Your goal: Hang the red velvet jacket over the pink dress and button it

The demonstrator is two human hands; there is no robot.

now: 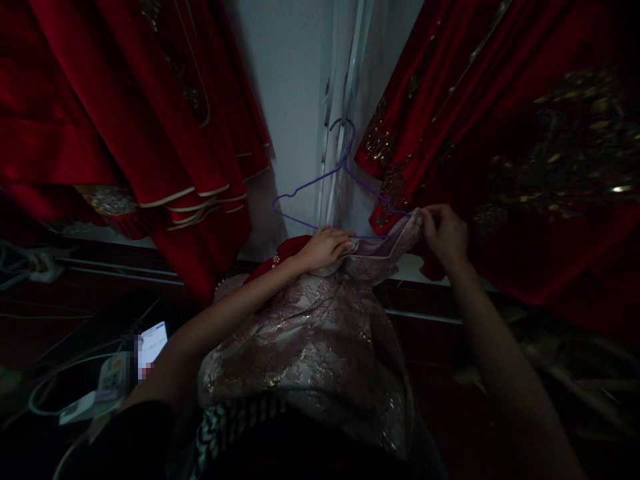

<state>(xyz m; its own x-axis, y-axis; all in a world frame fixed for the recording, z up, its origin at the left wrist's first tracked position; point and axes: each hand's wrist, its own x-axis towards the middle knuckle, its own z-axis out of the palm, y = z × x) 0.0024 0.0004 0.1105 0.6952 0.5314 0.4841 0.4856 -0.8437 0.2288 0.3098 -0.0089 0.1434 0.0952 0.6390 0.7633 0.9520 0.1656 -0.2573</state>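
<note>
A pale pink brocade garment [310, 347] with gold thread hangs down from my two hands toward my body. My left hand [326, 247] grips its upper edge together with the bottom wire of a purple wire hanger [320, 180]. My right hand [444, 233] pinches the garment's other upper corner at the hanger's right end. The hanger's hook points up in front of a white wall. A bit of red cloth with pearl beads [277, 257] shows under my left wrist.
Red embroidered garments hang at the left [150, 133] and at the right [525, 167], close on both sides. White vertical strips [345, 100] run down the wall behind the hanger. A lit phone [153, 343] and white cables [50, 393] lie low at the left.
</note>
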